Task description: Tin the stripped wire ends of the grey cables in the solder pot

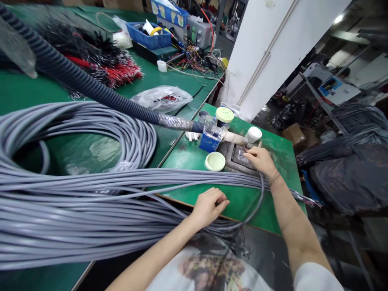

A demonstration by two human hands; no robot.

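My right hand [263, 161] is closed in a pinch on the stripped end of a grey cable [261, 190]. It holds the thin wires over a dark square pot [241, 157] with a shiny, silvery surface; whether they touch it is hard to see. From my wrist the cable loops down and back under my left forearm. My left hand [209, 207] hovers near the front edge of the green board, loosely curled, thumb apart from the fingers and nothing visible in it. Just above the pot ends a taped pale nozzle [235, 138] on a dark corrugated hose [100, 89].
Coiled grey cables [75, 218] spread over the left side, a bundle crossing the green board [178, 161]. Around the pot stand a pale round lid [215, 161], a blue box [209, 142], a yellow-lidded jar [224, 115] and a white cap [254, 133]. Black-and-red wires [121, 72] lie behind.
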